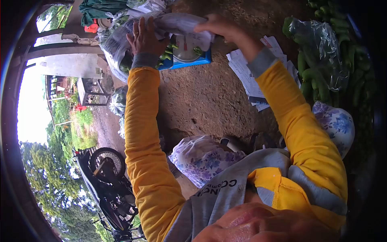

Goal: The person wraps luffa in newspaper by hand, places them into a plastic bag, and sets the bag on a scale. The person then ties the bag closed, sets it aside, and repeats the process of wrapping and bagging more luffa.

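Btwn L hand (pixel 144 39) & R hand (pixel 214 27), bag (pixel 179 23)

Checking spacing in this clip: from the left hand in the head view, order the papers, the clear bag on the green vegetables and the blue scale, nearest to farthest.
From the left hand:
1. Blue scale, just to its right.
2. Papers, farther right, on the ground.
3. Clear bag, far right, on the green vegetables.

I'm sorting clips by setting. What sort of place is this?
Probably an open-sided produce stall or packing shed: there's a blue scale, long green vegetables piled to one side, and a motorcycle parked just outside.
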`<action>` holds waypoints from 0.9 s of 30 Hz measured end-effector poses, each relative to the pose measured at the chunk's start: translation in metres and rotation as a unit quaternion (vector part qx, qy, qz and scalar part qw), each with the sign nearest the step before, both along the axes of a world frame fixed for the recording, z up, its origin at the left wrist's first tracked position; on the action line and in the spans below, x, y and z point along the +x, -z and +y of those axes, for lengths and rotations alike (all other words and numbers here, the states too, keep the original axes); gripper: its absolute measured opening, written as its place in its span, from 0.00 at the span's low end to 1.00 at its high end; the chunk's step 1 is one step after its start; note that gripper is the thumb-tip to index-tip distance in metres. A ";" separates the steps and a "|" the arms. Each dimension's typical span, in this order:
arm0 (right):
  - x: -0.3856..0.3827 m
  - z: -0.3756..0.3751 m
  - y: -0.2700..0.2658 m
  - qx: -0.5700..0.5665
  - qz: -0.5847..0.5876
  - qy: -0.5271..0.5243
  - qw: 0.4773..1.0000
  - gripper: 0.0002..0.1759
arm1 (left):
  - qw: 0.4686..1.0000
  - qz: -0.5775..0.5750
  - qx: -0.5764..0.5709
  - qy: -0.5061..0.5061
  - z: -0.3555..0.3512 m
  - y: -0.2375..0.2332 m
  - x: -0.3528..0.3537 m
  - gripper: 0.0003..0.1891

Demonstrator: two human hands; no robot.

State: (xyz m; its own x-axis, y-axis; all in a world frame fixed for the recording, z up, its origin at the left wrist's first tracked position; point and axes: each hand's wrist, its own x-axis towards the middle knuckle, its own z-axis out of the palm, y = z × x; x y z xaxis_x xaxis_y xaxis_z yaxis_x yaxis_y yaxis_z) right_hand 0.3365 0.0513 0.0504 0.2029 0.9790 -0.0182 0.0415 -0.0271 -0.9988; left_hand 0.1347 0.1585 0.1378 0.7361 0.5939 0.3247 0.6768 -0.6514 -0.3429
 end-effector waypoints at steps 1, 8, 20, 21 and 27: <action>0.009 -0.024 0.018 0.022 0.123 0.007 0.992 0.29 | 1.000 0.007 0.005 0.003 -0.002 -0.002 -0.002 0.47; 0.083 -0.120 0.175 -0.001 0.500 0.125 0.857 0.21 | 0.999 -0.020 0.026 0.037 -0.009 -0.008 -0.012 0.49; 0.075 -0.148 0.259 -0.095 0.562 0.219 0.792 0.23 | 0.993 -0.034 0.033 0.106 -0.035 -0.031 -0.012 0.34; 0.072 -0.147 0.260 -0.102 0.567 0.210 0.790 0.23 | 0.988 -0.076 -0.006 0.136 -0.043 -0.029 -0.008 0.31; 0.061 -0.137 0.236 -0.130 0.445 0.207 0.862 0.23 | 0.980 -0.075 -0.099 0.153 -0.101 0.005 0.011 0.21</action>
State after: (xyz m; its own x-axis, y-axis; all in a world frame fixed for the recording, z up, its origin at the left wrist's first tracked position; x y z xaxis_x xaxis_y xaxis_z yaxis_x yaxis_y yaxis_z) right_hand 0.3978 -0.0856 -0.1853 0.3264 0.7652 -0.5549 -0.8040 -0.0839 -0.5886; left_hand 0.1455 0.0580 0.1329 0.8420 0.4156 0.3440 0.4731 -0.8753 -0.1005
